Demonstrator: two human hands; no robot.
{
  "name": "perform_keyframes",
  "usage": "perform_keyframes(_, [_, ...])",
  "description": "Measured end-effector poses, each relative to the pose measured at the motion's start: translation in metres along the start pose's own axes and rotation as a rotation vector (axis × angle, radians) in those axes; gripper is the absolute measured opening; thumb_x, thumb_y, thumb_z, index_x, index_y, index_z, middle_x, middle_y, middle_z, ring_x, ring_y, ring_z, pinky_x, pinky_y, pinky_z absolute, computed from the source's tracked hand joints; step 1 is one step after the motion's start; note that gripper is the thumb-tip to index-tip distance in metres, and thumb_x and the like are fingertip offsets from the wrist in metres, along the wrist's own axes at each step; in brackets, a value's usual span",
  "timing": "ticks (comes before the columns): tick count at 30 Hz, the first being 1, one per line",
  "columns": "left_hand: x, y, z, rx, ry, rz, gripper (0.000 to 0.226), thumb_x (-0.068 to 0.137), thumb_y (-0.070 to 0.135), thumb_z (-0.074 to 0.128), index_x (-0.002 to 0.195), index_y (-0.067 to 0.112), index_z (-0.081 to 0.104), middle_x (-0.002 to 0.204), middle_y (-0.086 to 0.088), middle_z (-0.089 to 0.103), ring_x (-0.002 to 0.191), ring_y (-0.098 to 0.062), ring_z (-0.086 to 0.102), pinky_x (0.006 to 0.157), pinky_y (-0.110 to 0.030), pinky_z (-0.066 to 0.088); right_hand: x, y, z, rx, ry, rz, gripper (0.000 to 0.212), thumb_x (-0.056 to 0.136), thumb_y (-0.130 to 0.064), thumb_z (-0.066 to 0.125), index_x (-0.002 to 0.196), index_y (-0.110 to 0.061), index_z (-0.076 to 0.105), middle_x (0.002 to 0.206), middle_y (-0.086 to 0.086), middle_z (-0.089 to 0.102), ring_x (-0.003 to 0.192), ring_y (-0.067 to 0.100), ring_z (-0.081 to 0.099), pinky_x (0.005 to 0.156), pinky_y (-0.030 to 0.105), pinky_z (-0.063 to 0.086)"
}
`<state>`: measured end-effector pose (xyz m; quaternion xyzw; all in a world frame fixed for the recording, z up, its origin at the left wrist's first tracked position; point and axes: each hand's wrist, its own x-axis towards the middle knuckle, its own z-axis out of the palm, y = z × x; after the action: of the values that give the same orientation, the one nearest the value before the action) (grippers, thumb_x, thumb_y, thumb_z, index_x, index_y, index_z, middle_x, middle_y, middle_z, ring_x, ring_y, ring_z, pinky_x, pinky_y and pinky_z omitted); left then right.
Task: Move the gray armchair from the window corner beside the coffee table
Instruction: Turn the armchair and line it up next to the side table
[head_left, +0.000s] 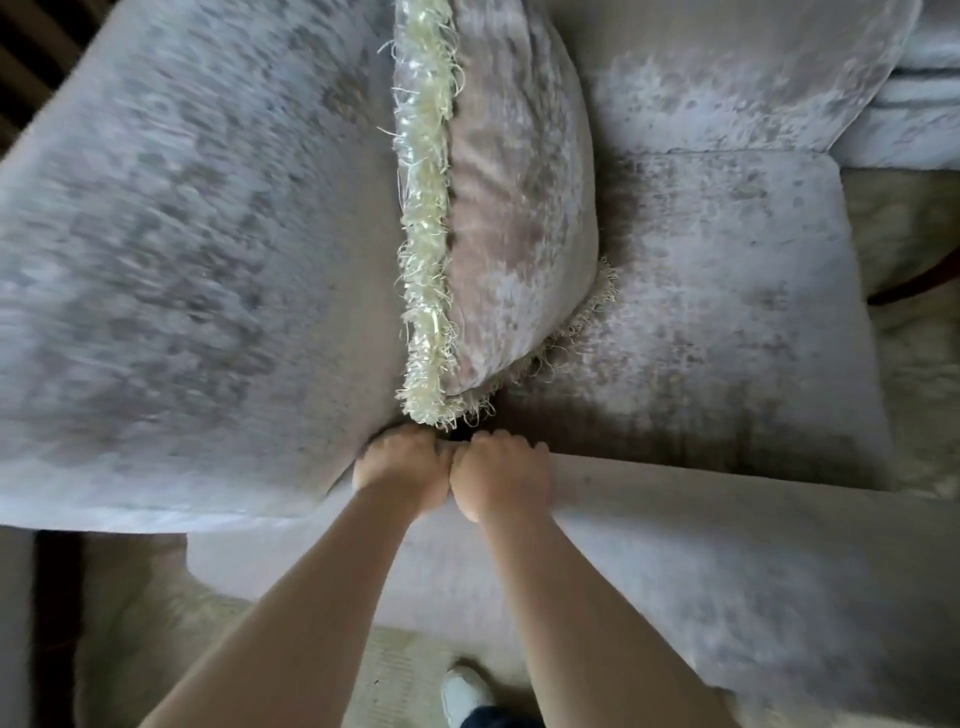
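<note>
I look straight down on the gray velvet armchair (727, 291). Its backrest fills the left of the view, its seat the right, and the near armrest runs below my hands. My left hand (402, 470) and my right hand (501, 478) sit side by side, knuckles touching. Both grip the chair where the backrest meets the near armrest, with the fingers curled down into the gap and hidden. A gray cushion (511, 208) with a cream fringe stands on edge against the backrest, its lower corner just above my hands.
Beige carpet (395, 675) lies under the chair, and my white shoe (465, 693) stands on it close to the armrest. A second gray upholstered piece (919, 104) sits at the top right. A dark gap (57, 597) shows at the lower left.
</note>
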<state>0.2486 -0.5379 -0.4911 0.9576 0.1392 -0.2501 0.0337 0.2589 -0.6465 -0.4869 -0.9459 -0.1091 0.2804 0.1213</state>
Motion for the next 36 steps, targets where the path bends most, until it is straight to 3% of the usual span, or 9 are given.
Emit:
perform_keyframes(10, [0.015, -0.01, 0.004, 0.059, -0.005, 0.086, 0.052, 0.095, 0.047, 0.023, 0.116, 0.017, 0.059, 0.12, -0.013, 0.06, 0.109, -0.03, 0.056, 0.085, -0.035, 0.04, 0.021, -0.003, 0.017, -0.065, 0.003, 0.003, 0.039, 0.09, -0.024, 0.021, 0.1, -0.019, 0.058, 0.112, 0.003, 0.06, 0.103, 0.027, 0.054, 0.084, 0.045, 0.03])
perform_keyframes(13, [0.012, -0.011, 0.004, 0.085, 0.033, 0.087, 0.052, 0.095, 0.047, 0.024, 0.11, 0.014, 0.061, 0.113, -0.013, 0.063, 0.102, -0.03, 0.058, 0.074, -0.034, 0.036, 0.018, -0.004, 0.015, -0.03, 0.028, 0.018, 0.036, 0.092, -0.028, 0.021, 0.087, -0.021, 0.055, 0.105, 0.005, 0.063, 0.099, 0.027, 0.056, 0.088, 0.046, 0.031])
perform_keyframes(18, [-0.003, -0.011, 0.009, 0.091, 0.032, 0.065, 0.048, 0.093, 0.043, 0.026, 0.114, 0.015, 0.06, 0.115, -0.014, 0.061, 0.104, -0.032, 0.056, 0.073, -0.033, 0.033, 0.005, 0.0, 0.017, -0.018, 0.05, 0.016, 0.035, 0.093, -0.031, 0.024, 0.07, -0.017, 0.045, 0.097, 0.008, 0.064, 0.082, 0.025, 0.051, 0.076, 0.039, 0.029])
perform_keyframes(23, [-0.01, -0.011, 0.017, 0.061, 0.026, 0.064, 0.047, 0.093, 0.042, 0.027, 0.111, 0.015, 0.06, 0.114, -0.014, 0.062, 0.102, -0.031, 0.057, 0.074, -0.033, 0.034, 0.0, 0.004, 0.025, -0.082, 0.027, -0.038, 0.04, 0.093, -0.029, 0.019, 0.085, -0.017, 0.056, 0.094, 0.006, 0.063, 0.081, 0.024, 0.051, 0.073, 0.037, 0.028])
perform_keyframes(29, [-0.005, -0.009, 0.021, 0.038, 0.113, 0.074, 0.05, 0.092, 0.052, 0.027, 0.096, 0.017, 0.063, 0.102, -0.01, 0.065, 0.094, -0.028, 0.06, 0.069, -0.031, 0.035, 0.002, 0.004, 0.03, -0.037, 0.16, 0.005, 0.045, 0.095, -0.034, 0.024, 0.088, -0.014, 0.064, 0.094, 0.008, 0.065, 0.086, 0.027, 0.058, 0.08, 0.04, 0.032])
perform_keyframes(36, [-0.003, -0.008, 0.022, 0.058, 0.144, 0.04, 0.052, 0.092, 0.054, 0.026, 0.084, 0.019, 0.063, 0.091, -0.007, 0.066, 0.082, -0.025, 0.06, 0.063, -0.028, 0.037, 0.007, 0.004, 0.032, 0.004, 0.183, -0.004, 0.047, 0.096, -0.036, 0.024, 0.085, -0.014, 0.064, 0.091, 0.008, 0.066, 0.085, 0.028, 0.058, 0.082, 0.042, 0.033])
